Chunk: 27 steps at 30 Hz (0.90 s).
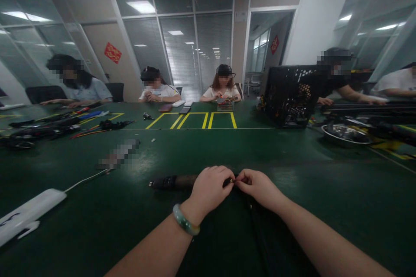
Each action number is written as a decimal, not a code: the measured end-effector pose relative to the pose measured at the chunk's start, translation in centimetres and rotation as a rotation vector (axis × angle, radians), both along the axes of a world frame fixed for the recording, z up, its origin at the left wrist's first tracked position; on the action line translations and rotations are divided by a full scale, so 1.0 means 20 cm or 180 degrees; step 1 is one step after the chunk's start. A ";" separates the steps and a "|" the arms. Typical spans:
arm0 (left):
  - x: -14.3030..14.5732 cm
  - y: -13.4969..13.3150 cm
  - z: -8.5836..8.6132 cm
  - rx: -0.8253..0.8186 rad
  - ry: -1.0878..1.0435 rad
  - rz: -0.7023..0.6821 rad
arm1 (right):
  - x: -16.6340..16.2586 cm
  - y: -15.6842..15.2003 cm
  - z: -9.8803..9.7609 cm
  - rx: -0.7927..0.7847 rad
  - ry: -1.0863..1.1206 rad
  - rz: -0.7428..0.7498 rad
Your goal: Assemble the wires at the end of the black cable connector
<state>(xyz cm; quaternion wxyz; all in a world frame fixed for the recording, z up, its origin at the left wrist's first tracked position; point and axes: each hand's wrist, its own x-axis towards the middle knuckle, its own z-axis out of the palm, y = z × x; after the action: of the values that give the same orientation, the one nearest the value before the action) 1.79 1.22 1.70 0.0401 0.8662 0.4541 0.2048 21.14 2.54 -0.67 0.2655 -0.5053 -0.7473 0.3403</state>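
Observation:
My left hand [212, 188], with a green and white bangle [186, 220] at the wrist, is closed in a pinch. Between its fingertips and those of my right hand [256, 185] shows a small dark piece with a brass-coloured glint [231, 180]. Its kind is too small to tell. The right hand's thumb and fingers are pinched together at the same spot. A dark cylindrical tool [177, 182], resembling an electric screwdriver, lies on the green table [156, 233], its right end hidden behind my left hand. Below my right hand a long black strip [256, 229] runs towards me.
At left, a white power strip [35, 214] and a pixelated object [120, 154] lie joined by a white cable. Behind are bundled black cables [48, 127], a black computer case [292, 95] and a metal bowl [346, 135]. Several people sit or lean across the table.

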 end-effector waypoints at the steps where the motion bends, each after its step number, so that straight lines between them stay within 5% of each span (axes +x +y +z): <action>1: 0.00 0.00 0.00 -0.0002 0.0000 -0.0010 | 0.00 0.00 0.01 0.0019 -0.0045 0.0006; 11: 0.00 0.00 0.00 -0.0033 -0.0028 0.0016 | 0.00 -0.04 0.06 0.0074 -0.0321 -0.0053; 27: 0.00 0.02 -0.02 0.0008 -0.0085 -0.0012 | 0.00 -0.01 0.01 -0.0254 0.0054 -0.0200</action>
<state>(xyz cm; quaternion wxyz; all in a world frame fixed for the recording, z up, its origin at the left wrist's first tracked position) 1.82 1.53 1.21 0.0455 0.8643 0.4516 0.2168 21.04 2.29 -0.50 0.2620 -0.5358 -0.7146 0.3656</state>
